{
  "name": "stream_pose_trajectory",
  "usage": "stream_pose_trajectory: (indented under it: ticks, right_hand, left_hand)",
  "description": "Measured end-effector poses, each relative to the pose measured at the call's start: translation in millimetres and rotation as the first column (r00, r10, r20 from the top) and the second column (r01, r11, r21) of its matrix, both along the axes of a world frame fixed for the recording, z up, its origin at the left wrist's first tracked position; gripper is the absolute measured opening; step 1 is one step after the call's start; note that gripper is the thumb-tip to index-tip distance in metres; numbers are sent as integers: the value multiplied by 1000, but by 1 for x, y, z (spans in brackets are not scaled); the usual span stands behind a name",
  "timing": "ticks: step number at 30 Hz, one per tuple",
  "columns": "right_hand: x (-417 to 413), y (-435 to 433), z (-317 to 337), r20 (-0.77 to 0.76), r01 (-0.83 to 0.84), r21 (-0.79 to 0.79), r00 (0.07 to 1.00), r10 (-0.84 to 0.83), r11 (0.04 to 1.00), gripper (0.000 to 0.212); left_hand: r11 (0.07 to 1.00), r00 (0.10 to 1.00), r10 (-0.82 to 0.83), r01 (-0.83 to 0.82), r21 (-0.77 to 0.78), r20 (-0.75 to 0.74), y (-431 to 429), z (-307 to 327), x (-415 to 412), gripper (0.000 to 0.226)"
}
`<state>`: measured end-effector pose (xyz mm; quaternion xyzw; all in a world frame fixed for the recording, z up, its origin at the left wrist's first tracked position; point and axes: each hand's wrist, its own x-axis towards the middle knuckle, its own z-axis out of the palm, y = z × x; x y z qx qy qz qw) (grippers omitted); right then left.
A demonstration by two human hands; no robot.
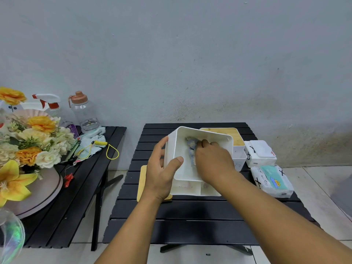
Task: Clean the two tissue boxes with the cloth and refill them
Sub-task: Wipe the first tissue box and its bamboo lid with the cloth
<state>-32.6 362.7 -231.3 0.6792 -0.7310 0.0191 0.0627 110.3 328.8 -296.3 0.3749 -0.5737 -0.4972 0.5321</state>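
The left hand [162, 174] grips the tilted white tissue box [202, 132] at the middle of the tabletop [190, 214], thumb curled over its rim. The plastic is smooth and hard, so it may slip onto the flat bamboo lid [142, 180] beside it. The right hand [213, 161], fingers [206, 143] curled, presses the soft crumpled cloth [191, 147] inside; a strong push could knock the second tissue box [222, 134] behind. Soft tissue packs [272, 181] lie at the right edge.

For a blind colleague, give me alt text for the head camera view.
The left hand grips a tilted white tissue box on a black slatted table while the right hand presses a grey cloth inside it. Tissue packs lie alongside.
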Motion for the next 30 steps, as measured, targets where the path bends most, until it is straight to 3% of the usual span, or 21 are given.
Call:
stream_pose_trajectory:
  ticks: [4,8,12,14,17,22,27,30]
  right_hand:
    - [0,1,2,18,4,95,1000,-6,996,36]
    - [2,-1,9,187,10,207,981,-49,978,25]
    - [5,-4,11,383,-59,275,922,-53,960,28]
    - [9,-6,9,527,-126,261,849,-31,957,19]
    - [19,-5,9,781,-267,201,625,11,942,18]
    - [14,1,17,946,-275,125,323,-31,953,19]
    - [8,2,25,967,-191,118,243,-70,974,18]
    - [6,2,25,967,-73,146,222,-126,987,6]
  left_hand:
    - [1000,999,16,-16,-14,-36,1,-2,0,66]
    - [999,998,39,-40,-24,-52,1,0,2,66]
    - [999,997,47,-49,-20,-66,0,0,2,67]
    - [999,996,35,-37,-15,-81,0,-2,0,67]
    - [1000,994,19,-17,15,-105,-1,-4,-1,77]
    - [996,994,43,-35,76,-99,-8,-9,4,80]
    - [989,995,20,-5,151,-101,-8,-8,1,78]
    - [984,995,13,6,178,-103,-8,-8,0,82]
